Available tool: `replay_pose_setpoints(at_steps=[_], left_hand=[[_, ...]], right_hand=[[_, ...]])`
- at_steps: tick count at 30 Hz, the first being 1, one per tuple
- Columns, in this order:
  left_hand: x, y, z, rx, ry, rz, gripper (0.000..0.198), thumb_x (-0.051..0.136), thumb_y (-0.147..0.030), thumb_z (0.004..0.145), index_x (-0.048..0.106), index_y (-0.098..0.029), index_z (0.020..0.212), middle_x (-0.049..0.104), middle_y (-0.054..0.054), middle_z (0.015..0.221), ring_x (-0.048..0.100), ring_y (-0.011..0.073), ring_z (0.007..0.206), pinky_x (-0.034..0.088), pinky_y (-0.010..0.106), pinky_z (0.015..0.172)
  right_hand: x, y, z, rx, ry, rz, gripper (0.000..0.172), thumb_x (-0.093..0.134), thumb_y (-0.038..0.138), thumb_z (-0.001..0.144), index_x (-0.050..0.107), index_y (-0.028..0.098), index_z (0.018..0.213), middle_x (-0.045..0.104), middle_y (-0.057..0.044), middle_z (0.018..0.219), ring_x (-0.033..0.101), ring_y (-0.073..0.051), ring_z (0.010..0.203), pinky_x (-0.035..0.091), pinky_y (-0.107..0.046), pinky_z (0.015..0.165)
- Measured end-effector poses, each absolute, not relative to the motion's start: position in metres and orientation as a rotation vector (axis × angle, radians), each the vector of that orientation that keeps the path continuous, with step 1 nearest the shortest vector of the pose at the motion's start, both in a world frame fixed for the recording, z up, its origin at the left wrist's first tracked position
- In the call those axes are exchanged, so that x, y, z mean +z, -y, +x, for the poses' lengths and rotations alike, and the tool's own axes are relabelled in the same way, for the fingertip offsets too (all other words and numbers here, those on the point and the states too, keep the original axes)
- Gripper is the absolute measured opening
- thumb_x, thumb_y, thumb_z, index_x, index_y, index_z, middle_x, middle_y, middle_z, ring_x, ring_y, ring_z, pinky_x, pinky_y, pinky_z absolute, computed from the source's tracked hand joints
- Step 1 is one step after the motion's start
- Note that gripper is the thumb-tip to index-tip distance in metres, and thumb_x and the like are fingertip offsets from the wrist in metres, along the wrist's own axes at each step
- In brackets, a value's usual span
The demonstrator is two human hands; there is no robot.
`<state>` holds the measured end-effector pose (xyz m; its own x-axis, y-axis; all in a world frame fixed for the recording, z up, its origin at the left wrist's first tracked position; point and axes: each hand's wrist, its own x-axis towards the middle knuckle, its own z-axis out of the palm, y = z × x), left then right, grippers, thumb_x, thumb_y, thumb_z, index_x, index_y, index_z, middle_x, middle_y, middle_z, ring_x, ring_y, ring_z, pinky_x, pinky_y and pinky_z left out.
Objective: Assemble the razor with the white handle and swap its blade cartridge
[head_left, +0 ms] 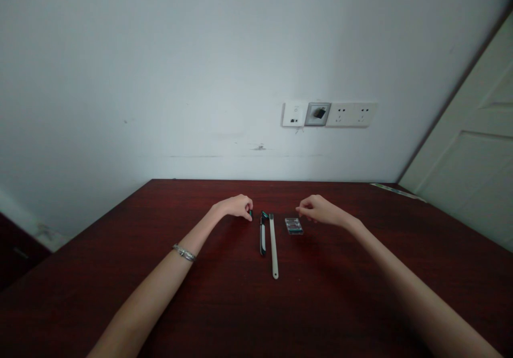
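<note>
My left hand (240, 207) is closed in a pinch at the table, with a small dark and teal piece that looks like a razor cartridge (251, 215) at its fingertips. Just right of it lies a razor (263, 236) with a grey and black handle, its head pointing away from me. Beside the razor rests a long beige stick (273, 248) with a dark tip and a hole at the near end. A clear plastic case (294, 226) with dark and teal contents sits farther right. Next to that case, my right hand (318, 209) has its fingers curled, and nothing shows in them.
Everything lies on a dark red wooden table (224, 304) that meets a white wall (200, 80). Sockets (348, 115) and a dark plug (319, 113) are on the wall. A thin patterned strip (396, 191) lies at the back right, near a white door (473, 149).
</note>
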<state>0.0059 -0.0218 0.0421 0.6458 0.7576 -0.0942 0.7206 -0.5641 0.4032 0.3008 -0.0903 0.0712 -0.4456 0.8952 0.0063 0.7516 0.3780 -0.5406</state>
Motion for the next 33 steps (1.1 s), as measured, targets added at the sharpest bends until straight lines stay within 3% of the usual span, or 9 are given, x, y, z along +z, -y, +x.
replay_pose_setpoints(at_steps=[7, 13, 19, 24, 33], left_hand=[[0.042, 0.02, 0.004, 0.184, -1.178, 2.468, 0.034, 0.073, -0.033, 0.06, 0.063, -0.013, 0.085, 0.062, 0.003, 0.076, 0.055, 0.0141, 0.065, 0.04, 0.023, 0.058], [0.064, 0.031, 0.011, 0.46, -1.153, 2.514, 0.037, 0.067, -0.033, 0.067, 0.058, -0.013, 0.097, 0.059, 0.003, 0.082, 0.055, 0.0149, 0.071, 0.042, 0.025, 0.063], [0.1, 0.062, 0.028, 0.675, -1.04, 2.711, 0.033, 0.062, -0.032, 0.073, 0.054, -0.017, 0.101, 0.055, 0.003, 0.091, 0.052, 0.0145, 0.076, 0.043, 0.027, 0.07], [0.117, 0.085, 0.041, 0.776, -0.937, 2.837, 0.031, 0.059, -0.029, 0.076, 0.052, -0.016, 0.102, 0.055, 0.006, 0.097, 0.053, 0.0152, 0.081, 0.043, 0.027, 0.072], [0.113, 0.095, 0.058, 0.789, -0.984, 2.989, 0.031, 0.058, -0.025, 0.076, 0.051, -0.015, 0.105, 0.056, 0.006, 0.097, 0.056, 0.018, 0.086, 0.045, 0.029, 0.073]], right_hand=[[0.071, 0.09, 0.301, 0.661, 2.359, -1.46, 0.038, 0.044, 0.041, 0.083, 0.062, 0.012, 0.066, 0.057, -0.003, 0.052, 0.048, -0.011, 0.043, 0.035, -0.022, 0.046], [0.076, 0.093, 0.3, 0.658, 2.332, -1.426, 0.038, 0.045, 0.041, 0.083, 0.064, 0.012, 0.067, 0.057, -0.003, 0.052, 0.049, -0.011, 0.044, 0.035, -0.023, 0.046], [0.091, 0.103, 0.288, 0.634, 2.145, -1.273, 0.032, 0.05, 0.039, 0.081, 0.069, 0.012, 0.077, 0.065, -0.005, 0.067, 0.056, -0.014, 0.061, 0.042, -0.024, 0.055], [0.108, 0.117, 0.274, 0.804, 1.891, -1.224, 0.03, 0.055, 0.038, 0.078, 0.069, 0.013, 0.084, 0.066, -0.005, 0.072, 0.052, -0.01, 0.054, 0.038, -0.018, 0.039], [0.105, 0.119, 0.261, 0.953, 1.635, -1.176, 0.027, 0.067, 0.031, 0.069, 0.069, 0.011, 0.088, 0.07, -0.006, 0.08, 0.048, -0.005, 0.042, 0.043, -0.018, 0.036]])
